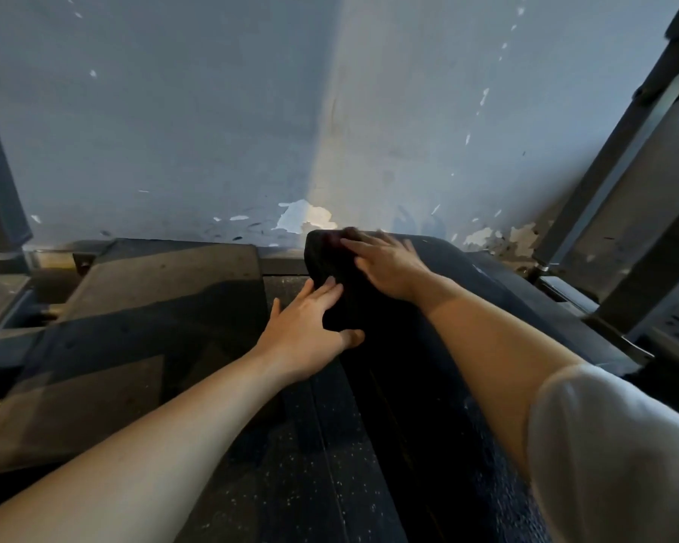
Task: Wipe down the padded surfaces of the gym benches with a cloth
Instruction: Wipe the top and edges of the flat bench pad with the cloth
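We see the bench pad point(400, 346), black & padded, running from the bottom centre up to the wall, its far end rounded off just short of the wall base. On that far end sits a dark cloth point(332, 244), reddish-dark, hard to tell apart from the pad in the low light; we can't make out its full outline.

Right hand point(385, 264) lies flat on top of the far end, fingers straight & spread, fingertips blurred, pressing on the cloth w/ the palm down. Not curled round anything as far as we can tell. Left hand point(310, 327) is on the pad's left edge, nearer us than the right: fingers straight & laid along the side, thumb hooked over onto the top face. It braces the pad rather than gripping it; no cloth under it that we can see.

Both forearms reach in from below, right one w/ a white sleeve point(612, 456) at the lower right.

Left of the pad: dark speckled rubber floor point(291, 464) & flat dark platform panels point(165, 276). Behind: blue-grey wall point(173, 131) w/ chipped paint patches near the base. At right, a slanted dark metal frame point(624, 182) of some gym machine, close beside the bench.
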Demonstrator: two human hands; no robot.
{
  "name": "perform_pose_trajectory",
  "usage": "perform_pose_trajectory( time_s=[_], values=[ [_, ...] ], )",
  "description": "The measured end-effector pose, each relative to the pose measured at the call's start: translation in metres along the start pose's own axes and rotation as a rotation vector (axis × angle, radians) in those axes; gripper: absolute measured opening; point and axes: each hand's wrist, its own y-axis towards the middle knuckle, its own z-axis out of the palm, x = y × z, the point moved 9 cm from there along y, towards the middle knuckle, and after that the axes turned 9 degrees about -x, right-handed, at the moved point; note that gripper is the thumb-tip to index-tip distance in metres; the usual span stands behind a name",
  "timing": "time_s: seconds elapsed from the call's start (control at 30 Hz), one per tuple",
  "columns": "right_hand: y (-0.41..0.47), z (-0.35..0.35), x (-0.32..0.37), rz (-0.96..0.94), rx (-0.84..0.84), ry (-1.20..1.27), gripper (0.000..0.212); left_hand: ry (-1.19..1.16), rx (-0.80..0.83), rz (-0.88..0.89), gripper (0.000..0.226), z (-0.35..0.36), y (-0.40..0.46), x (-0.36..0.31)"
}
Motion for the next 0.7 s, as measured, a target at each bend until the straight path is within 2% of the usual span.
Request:
perform_pose_trajectory(
  time_s=[0.03, 0.1, 0.17, 0.23, 0.33, 0.43, 0.5, 0.57, 0.63, 0.7],
  values=[
    [0.002, 0.005, -0.028, 0.103, 0.014, -0.087, 0.047, 0.009, 0.002, -0.002, 0.075, 0.000, 0.000, 0.001],
    [0.005, 0.012, -0.058, 0.253, 0.027, -0.083, 0.048, 0.029, 0.007, 0.001, 0.075, 0.000, 0.001, 0.001],
    [0.013, 0.013, -0.036, 0.228, -0.029, 0.067, 0.054, 0.032, 0.012, 0.006, 0.074, 0.001, 0.001, -0.001],
    [0.020, 0.012, 0.007, 0.068, -0.060, 0.212, 0.058, 0.055, -0.006, 0.009, 0.073, 0.001, 0.001, -0.004],
    [0.026, 0.014, 0.037, -0.084, -0.031, 0.271, 0.053, 0.108, -0.042, -0.008, 0.072, 0.000, 0.001, -0.002],
    [0.025, 0.017, -0.005, 0.031, 0.057, 0.147, 0.052, 0.118, -0.010, -0.014, 0.071, 0.003, 0.000, -0.001],
    [0.014, 0.012, -0.056, 0.225, 0.079, 0.007, 0.054, 0.171, 0.027, 0.002, 0.070, 0.005, 0.000, -0.003],
    [0.003, 0.009, -0.088, 0.375, 0.080, 0.019, 0.055, 0.250, 0.065, 0.069, 0.067, 0.005, 0.005, -0.011],
    [0.003, 0.014, -0.081, 0.332, 0.089, 0.062, 0.055, 0.220, 0.068, 0.159, 0.064, 0.010, 0.016, -0.034],
    [0.011, 0.023, -0.068, 0.194, 0.079, 0.071, 0.053, 0.103, -0.024, 0.180, 0.058, 0.016, 0.032, -0.058]
  ],
)
